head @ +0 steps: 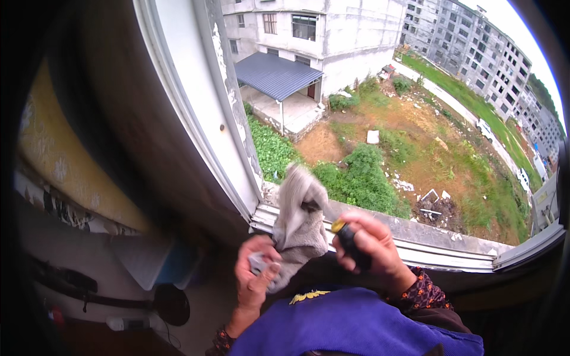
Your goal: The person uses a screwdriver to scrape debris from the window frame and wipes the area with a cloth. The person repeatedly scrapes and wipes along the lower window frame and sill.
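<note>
Low in the middle of the head view, my left hand [254, 271] grips the near end of a grey-beige cloth [307, 233]. A small pale object [257, 261] shows between its thumb and fingers, too blurred to name. The cloth's upper part is bunched and smeared by motion, above the white window track [409, 253]. To the right, my right hand [374, 244] is closed around a black tool handle [354, 247] with a yellow end, which looks like a screwdriver's. A faint blurred streak runs from the yellow end towards the cloth; whether it is a shaft is unclear.
The white window frame [191, 98] rises at left, beside an outer ledge [445, 234] with flaking paint. Outdoors, well below, are shrubs [363, 178] and rubble. Indoors at lower left stand a translucent plastic bin [142, 258] and a dark bar with a round end [171, 305].
</note>
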Motion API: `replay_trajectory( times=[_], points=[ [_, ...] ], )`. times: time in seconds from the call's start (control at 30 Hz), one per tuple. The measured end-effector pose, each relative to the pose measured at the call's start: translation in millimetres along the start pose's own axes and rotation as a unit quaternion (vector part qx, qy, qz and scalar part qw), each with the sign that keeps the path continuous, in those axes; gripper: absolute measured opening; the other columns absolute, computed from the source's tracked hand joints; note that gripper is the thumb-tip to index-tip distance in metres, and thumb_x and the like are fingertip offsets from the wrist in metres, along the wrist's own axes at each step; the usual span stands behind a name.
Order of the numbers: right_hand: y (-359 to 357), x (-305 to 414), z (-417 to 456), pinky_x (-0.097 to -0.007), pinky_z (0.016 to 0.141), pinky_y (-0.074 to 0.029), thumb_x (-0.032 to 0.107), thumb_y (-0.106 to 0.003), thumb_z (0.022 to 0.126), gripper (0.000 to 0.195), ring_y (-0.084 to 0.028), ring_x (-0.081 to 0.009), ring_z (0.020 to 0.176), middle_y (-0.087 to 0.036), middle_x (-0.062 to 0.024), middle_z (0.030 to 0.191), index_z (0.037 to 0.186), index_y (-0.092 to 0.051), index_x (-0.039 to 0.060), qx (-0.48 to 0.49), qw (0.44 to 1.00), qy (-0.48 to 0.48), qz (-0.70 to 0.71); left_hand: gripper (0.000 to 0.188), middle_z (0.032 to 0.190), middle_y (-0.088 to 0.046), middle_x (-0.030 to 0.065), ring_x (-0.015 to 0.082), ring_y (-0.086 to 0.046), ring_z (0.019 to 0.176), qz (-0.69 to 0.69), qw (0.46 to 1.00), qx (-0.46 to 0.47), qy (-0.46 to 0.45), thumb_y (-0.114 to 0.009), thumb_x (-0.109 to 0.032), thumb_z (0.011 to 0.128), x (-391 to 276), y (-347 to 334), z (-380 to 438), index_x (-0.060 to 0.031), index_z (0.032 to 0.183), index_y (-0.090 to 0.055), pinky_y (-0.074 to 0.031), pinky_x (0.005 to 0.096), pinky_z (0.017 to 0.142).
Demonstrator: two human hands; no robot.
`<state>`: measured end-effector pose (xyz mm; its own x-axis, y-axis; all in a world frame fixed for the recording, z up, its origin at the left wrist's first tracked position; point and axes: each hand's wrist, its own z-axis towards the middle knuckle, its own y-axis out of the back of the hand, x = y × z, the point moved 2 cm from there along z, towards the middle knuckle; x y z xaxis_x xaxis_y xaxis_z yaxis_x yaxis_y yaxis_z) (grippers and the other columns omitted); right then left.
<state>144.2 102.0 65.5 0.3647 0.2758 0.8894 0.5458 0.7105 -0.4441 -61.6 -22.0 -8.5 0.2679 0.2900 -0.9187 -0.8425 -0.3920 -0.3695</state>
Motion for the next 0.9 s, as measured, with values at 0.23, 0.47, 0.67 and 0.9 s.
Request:
replay_trajectory(
  times=[0.23,0.47,0.67,0.9],
  points=[
    [33,9,-20,-0.0285,0.070,-0.051,0.013,-0.061,0.099,0.035,-0.061,-0.0119,0.075,-0.072,-0.0135,0.106,0.133,-0.061,0.0055,0.210,0.932,-0.028,-0.294,0.034,0.104,-0.069,0.0094,0.0223,-0.067,0.083,0.000,0.953,-0.264,0.146,-0.067,-0.017,0.089,6,9,-17,-0.0029,0.120,-0.062,-0.057,0.0362,0.074],
    [149,51,-99,-0.0237,0.062,-0.048,0.002,-0.061,0.094,0.036,-0.057,-0.0077,0.069,-0.068,-0.0054,0.100,0.129,-0.064,0.0018,-0.125,0.950,-0.030,-0.286,0.049,0.130,-0.061,0.0126,0.0258,-0.059,0.117,0.072,0.921,-0.253,-0.289,-0.054,-0.032,0.099,-92,30,-1,0.0009,0.135,-0.055,-0.047,0.0375,0.102],
    [190,44,-113,-0.0255,0.065,-0.050,-0.001,-0.063,0.090,0.037,-0.062,-0.0113,0.071,-0.070,-0.0092,0.095,0.127,-0.064,0.0019,-0.124,0.926,0.001,-0.357,0.032,0.104,-0.061,0.0178,0.0346,-0.062,0.099,0.630,0.701,-0.102,-0.319,-0.066,-0.012,0.081,-43,-70,76,-0.0034,0.112,-0.067,-0.048,0.0436,0.090],
    [189,38,-107,-0.0269,0.071,-0.051,-0.002,-0.061,0.090,0.038,-0.066,-0.0166,0.077,-0.071,-0.0121,0.096,0.127,-0.063,0.0004,-0.143,0.915,0.011,-0.378,0.018,0.121,-0.060,0.0173,0.0343,-0.059,0.113,0.591,0.772,-0.067,-0.223,-0.062,-0.011,0.086,30,-35,33,-0.0045,0.102,-0.066,-0.046,0.0496,0.094]
  ],
)
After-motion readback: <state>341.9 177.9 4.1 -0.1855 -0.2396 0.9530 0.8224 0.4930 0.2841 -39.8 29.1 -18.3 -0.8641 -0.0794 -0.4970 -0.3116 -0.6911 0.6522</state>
